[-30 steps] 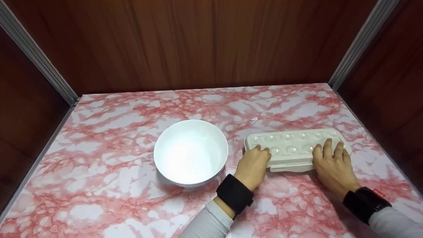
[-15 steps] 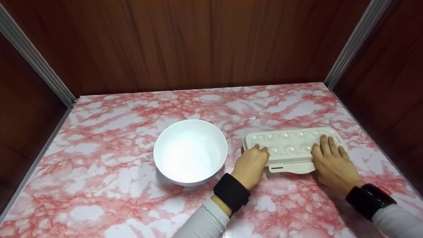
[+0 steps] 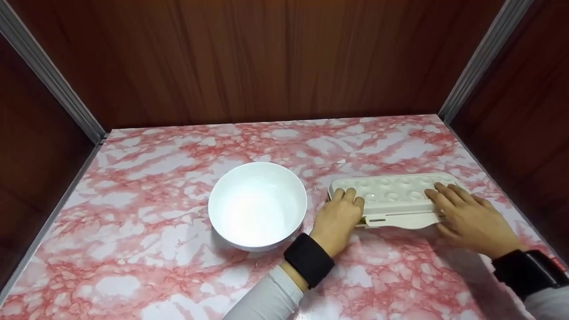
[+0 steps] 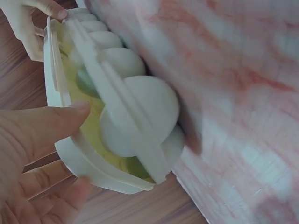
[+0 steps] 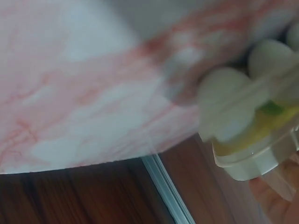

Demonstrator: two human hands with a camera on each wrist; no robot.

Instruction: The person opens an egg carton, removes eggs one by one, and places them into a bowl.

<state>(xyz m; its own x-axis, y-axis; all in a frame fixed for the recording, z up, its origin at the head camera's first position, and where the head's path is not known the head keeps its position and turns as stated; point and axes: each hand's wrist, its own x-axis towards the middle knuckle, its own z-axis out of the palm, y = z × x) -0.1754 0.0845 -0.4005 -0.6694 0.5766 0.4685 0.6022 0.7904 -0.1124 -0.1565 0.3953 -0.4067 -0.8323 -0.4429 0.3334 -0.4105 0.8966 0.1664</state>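
1. Egg box: on worktop, long axis roughly 9-to-3, lid ajar on 6 o'clock side.
2. Left hand: 8 o'clock corner, fingers clamped on lid.
3. Right hand: 4 o'clock, same grip, equally near.
4. Bowl: 9 o'clock.

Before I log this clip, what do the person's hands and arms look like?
The left hand and right hand are gloveless. Light grey sleeves and black wrist bands show on both arms; the right band is glossier, with a small red marking.

Glare fills bowl; back wall dim; egg box blurred in right wrist view.
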